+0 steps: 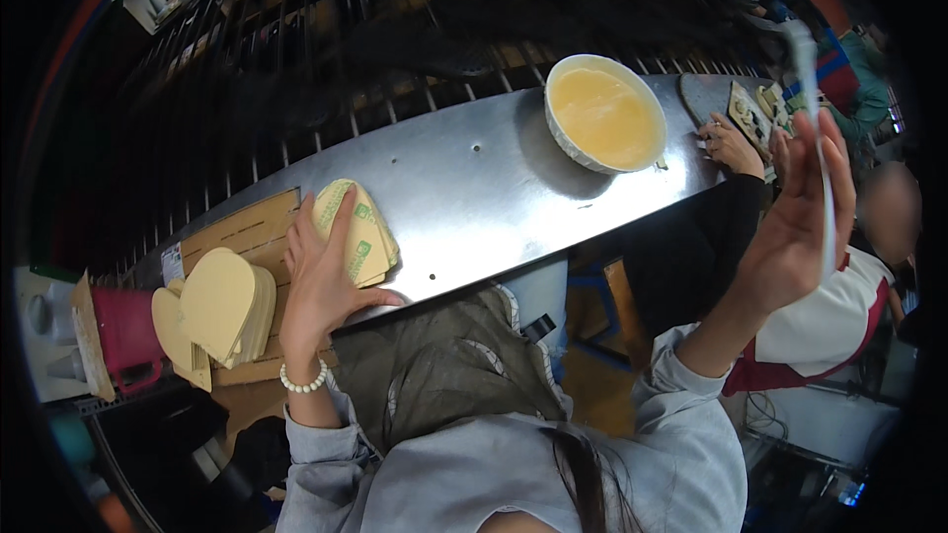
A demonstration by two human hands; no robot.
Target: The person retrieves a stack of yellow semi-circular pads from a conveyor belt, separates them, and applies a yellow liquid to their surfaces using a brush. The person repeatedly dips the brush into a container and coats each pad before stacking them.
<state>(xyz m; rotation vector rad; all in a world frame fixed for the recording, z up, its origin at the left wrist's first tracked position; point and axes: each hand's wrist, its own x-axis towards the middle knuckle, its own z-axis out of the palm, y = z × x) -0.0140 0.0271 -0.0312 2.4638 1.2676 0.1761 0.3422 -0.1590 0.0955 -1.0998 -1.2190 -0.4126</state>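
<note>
My left hand (pixel 321 276) lies with fingers spread on a stack of pale yellow pieces with green print (pixel 365 237), its thumb out near the table's front edge. The stack rests on the metal table (pixel 464 227), partly hidden under my fingers. Up at the right, my right hand (pixel 800 222) is raised off the table, a thin whitish strip (pixel 826 178) running along its fingers. The strip is blurred, and its kind is unclear. On the table between my hands stands a white bowl (pixel 555 124) of yellow-orange liquid.
Left of my hand, piles of rounded yellow pieces (pixel 222 301) lie on flat cardboard (pixel 237 225). A pink-red container (pixel 123 326) stands beyond them. Metal bars (pixel 425 94) line the table's far side. At right, another person's hand (pixel 733 146) works near a board with small pieces (pixel 750 118).
</note>
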